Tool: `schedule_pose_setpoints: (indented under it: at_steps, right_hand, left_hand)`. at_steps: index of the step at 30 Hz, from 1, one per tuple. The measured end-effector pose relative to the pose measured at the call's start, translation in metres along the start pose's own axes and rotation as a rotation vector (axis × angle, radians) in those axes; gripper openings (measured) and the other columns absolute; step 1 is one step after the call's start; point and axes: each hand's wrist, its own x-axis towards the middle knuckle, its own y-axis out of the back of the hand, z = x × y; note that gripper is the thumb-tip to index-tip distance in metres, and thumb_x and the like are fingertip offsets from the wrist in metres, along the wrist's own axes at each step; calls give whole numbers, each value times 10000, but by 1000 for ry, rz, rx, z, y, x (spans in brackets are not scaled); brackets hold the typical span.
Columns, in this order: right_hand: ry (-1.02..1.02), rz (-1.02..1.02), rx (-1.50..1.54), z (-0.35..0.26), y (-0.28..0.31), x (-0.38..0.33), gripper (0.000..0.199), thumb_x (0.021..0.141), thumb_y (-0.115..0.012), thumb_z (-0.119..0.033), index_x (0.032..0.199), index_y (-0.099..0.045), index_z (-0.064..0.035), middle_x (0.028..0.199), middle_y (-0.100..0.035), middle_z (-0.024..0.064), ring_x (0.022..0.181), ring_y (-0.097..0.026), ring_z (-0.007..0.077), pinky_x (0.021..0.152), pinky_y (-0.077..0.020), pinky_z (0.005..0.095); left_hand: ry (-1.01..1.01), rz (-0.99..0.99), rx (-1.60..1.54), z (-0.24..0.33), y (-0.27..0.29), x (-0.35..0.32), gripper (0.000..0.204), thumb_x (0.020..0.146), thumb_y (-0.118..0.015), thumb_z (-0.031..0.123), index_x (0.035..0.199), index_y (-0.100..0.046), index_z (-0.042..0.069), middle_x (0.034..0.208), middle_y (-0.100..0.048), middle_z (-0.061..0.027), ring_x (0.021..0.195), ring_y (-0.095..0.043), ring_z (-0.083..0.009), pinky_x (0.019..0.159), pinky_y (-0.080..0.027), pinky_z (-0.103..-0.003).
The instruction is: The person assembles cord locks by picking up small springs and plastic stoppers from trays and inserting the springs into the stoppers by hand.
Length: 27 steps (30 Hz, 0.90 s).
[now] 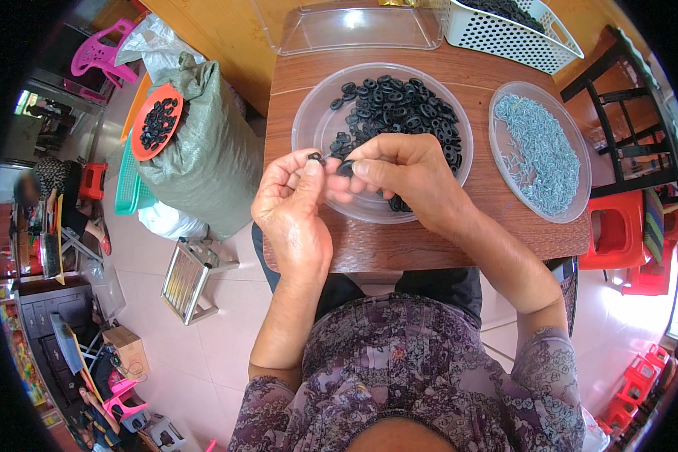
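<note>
Over the near side of a round clear plastic tub point(299, 129), both my hands are raised close together. My left hand point(295, 215) pinches a small dark piece point(316, 157) between thumb and forefinger. In my right hand point(422, 177) a black oval plastic piece point(345, 169) is gripped between thumb and fingers, close to the left fingertips. Whether the two pieces touch is too small to tell. Many black oval pieces with holes point(407, 109) are heaped in the tub. To its right, a round clear tray point(499, 143) bears a pile of small bluish-silver pins or screws point(542, 154).
The brown wooden table point(279, 102) also carries a clear lid-like tray point(361, 34) and a white perforated basket point(497, 34) at the back. Left stands a grey-green sack point(203, 158) with an orange plate point(175, 98) of black pieces. A metal stool point(192, 279) and red stools point(614, 230) flank the table.
</note>
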Motion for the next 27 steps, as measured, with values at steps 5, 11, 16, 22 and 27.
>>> schedule_pose_setpoints:
  at_steps: [5,11,16,22,27]
  right_hand:
    - [38,-7,66,-4,-2,-3,184,830,-604,-165,912,-672,-15,748,-647,28,673,-567,57,519,-404,184]
    - [37,46,127,-2,-6,-6,131,811,-568,-25,839,-639,82,748,-660,85,688,-615,99,650,-505,228]
    - [-3,49,166,0,-4,-7,171,772,-648,-62,931,-661,2,800,-652,41,705,-572,63,600,-439,188]
    - [-25,98,-15,0,-1,-13,244,731,-651,-11,975,-646,3,828,-636,32,762,-548,68,682,-442,204]
    - [-33,102,10,3,-1,-14,225,732,-641,0,957,-657,2,798,-628,13,749,-534,60,686,-434,207]
  left_hand:
    - [-85,-3,23,-1,-5,-6,96,870,-532,6,952,-531,-45,824,-628,-150,635,-613,-157,612,-509,-254]
    - [-138,-7,60,-4,-8,-12,99,872,-537,11,953,-532,-45,842,-632,-143,656,-613,-150,638,-507,-248]
    - [-110,-25,8,-6,-6,-11,99,871,-538,14,951,-533,-45,846,-633,-147,664,-612,-150,632,-508,-251]
    - [-48,-4,-55,-9,-5,-11,102,867,-547,16,949,-533,-43,835,-634,-149,657,-609,-149,617,-507,-251]
    - [-77,-28,-41,-11,-5,-11,169,865,-547,9,1020,-537,-59,809,-634,-136,660,-608,-145,579,-501,-243]
